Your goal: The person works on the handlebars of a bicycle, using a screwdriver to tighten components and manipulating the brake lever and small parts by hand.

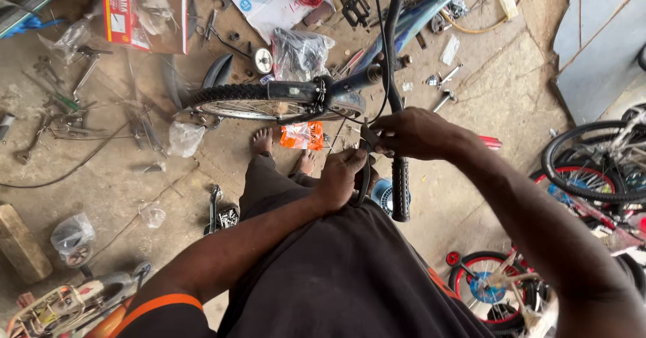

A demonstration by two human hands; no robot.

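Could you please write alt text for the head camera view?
Seen from above, a person's left hand and right hand work at a bicycle handlebar beside its black grip. Below lie the front wheel, bare feet and a parts-strewn concrete floor.

Handlebar grip (400,189) is located right of the left hand (341,176), below the right hand (414,134). Front wheel (269,100) is positioned ahead; small wheel (486,281) lies on the floor (121,176), lower right.
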